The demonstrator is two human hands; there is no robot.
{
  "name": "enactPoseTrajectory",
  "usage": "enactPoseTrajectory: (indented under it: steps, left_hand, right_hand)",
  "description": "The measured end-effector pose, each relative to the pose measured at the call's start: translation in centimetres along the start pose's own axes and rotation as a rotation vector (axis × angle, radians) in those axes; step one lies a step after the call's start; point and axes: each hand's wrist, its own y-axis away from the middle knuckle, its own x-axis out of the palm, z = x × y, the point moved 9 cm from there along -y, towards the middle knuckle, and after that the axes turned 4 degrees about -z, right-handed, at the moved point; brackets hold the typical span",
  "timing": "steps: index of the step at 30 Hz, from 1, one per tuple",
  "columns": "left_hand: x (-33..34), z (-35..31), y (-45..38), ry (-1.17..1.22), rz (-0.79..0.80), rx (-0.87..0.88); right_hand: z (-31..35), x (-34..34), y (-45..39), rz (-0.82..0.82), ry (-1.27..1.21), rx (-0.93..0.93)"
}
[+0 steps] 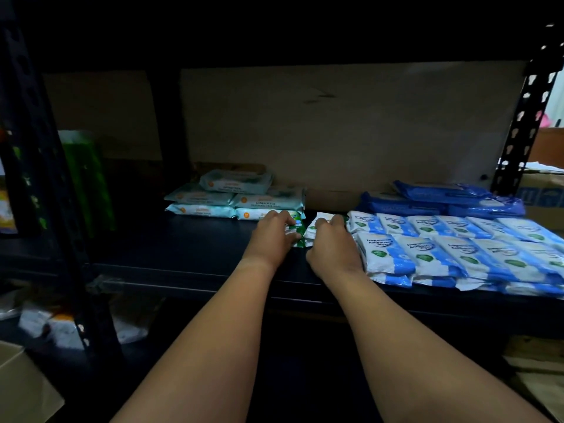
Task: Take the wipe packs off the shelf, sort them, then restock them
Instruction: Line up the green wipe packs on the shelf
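Note:
Both of my hands reach onto the dark shelf (183,254). My left hand (271,236) grips a small green and white wipe pack (297,232), thumb on its near edge. Beside it, my right hand (331,242) grips a second green and white pack (314,228). Pale teal wipe packs (235,196) are stacked behind and to the left. Several blue and white antibacterial packs (451,248) lie in rows on the right, touching my right hand. Dark blue packs (442,196) are stacked behind those.
A cardboard sheet (351,126) backs the shelf. Black perforated uprights stand at the left (39,148) and right (525,117). A green pack (85,178) stands in the left bay. Loose white packs (61,328) lie on the lower level, and a cardboard box (21,389) sits at bottom left.

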Motion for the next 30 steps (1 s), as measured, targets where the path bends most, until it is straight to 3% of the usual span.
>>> enactPoseTrajectory:
  steps: [14, 23, 30]
  left_hand:
    - [0.8, -1.0, -0.1, -0.195, 0.007, 0.107]
    - [0.2, -1.3, 0.5, -0.172, -0.008, 0.092]
    - [-3.8, -3.9, 4.2, -0.117, -0.290, 0.218]
  right_hand:
    - [-0.1, 0.7, 0.2, 0.032, 0.024, -0.002]
    - [0.1, 0.3, 0.6, 0.014, 0.042, -0.007]
    - [0.6, -0.5, 2.0, -0.018, 0.184, -0.004]
